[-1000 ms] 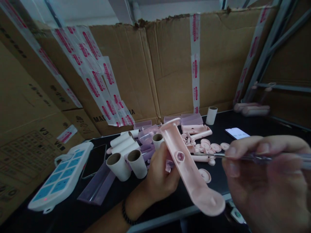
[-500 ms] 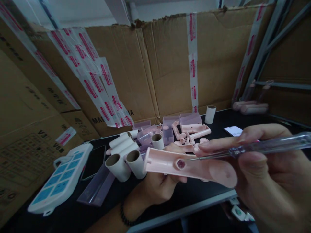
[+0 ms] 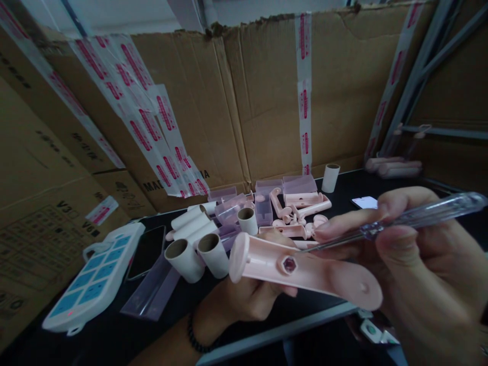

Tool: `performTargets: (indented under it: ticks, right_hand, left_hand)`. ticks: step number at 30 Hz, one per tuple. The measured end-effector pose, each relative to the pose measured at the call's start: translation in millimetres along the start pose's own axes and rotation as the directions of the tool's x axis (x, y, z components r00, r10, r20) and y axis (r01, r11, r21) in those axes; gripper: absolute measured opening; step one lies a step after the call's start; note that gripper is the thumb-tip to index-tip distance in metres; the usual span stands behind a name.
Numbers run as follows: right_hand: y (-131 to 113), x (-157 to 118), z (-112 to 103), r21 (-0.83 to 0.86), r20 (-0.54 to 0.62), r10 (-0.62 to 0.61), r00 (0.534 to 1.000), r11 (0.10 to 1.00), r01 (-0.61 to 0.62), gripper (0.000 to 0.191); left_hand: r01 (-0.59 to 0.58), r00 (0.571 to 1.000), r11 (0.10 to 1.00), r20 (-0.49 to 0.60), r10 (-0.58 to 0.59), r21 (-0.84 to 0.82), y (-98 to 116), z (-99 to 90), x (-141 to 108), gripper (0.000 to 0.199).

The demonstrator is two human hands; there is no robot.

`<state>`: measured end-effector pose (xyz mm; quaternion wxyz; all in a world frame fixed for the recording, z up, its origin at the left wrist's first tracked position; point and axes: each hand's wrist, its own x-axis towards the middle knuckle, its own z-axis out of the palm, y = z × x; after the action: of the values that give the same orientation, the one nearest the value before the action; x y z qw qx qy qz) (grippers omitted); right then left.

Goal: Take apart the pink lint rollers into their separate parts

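My left hand (image 3: 253, 300), with a dark beaded bracelet at the wrist, is closed round a pink plastic holder (image 3: 316, 277) from behind and below. The holder's hollow side faces me, showing a hexagonal socket with something dark reddish in it. Between thumb and fingers of my right hand (image 3: 412, 244) is a screwdriver with a clear handle (image 3: 430, 213). Its thin metal shaft points left, its tip by the holder's upper edge, above and right of the socket. Whether the tip touches the holder is unclear.
Beyond my hands lie pink plastic parts (image 3: 301, 201), clear purple boxes (image 3: 263, 209) and several white cardboard tubes (image 3: 185, 260). At the left are a power strip (image 3: 97, 279) and a dark phone (image 3: 147, 252). A lit phone (image 3: 365, 203) lies at right; cardboard (image 3: 267, 112) stands behind.
The pink holder has shifted slightly right and down and turned, so its round left end now shows. The screwdriver is more tilted, its tip away from the socket.
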<state>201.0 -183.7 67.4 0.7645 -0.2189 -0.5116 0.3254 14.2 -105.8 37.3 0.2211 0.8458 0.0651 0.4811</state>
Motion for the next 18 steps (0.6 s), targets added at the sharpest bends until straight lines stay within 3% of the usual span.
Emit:
performTargets:
  ticks: [5, 18]
  right_hand:
    - [-0.4, 5.3, -0.4, 0.032, 0.063, 0.013, 0.998, 0.999, -0.015, 0.003]
    - [-2.6, 1.1, 2.0, -0.068, -0.043, -0.049, 0.998, 0.997, 0.046, 0.005]
  left_hand:
    - [-0.016, 1.000, 1.000, 0.016, 0.016, -0.013, 0.4, -2.8, 1.8, 0.031]
    - [-0.019, 0.999, 0.998, 0.043, 0.017, 0.058, 1.7, -3.8, -1.1, 0.017]
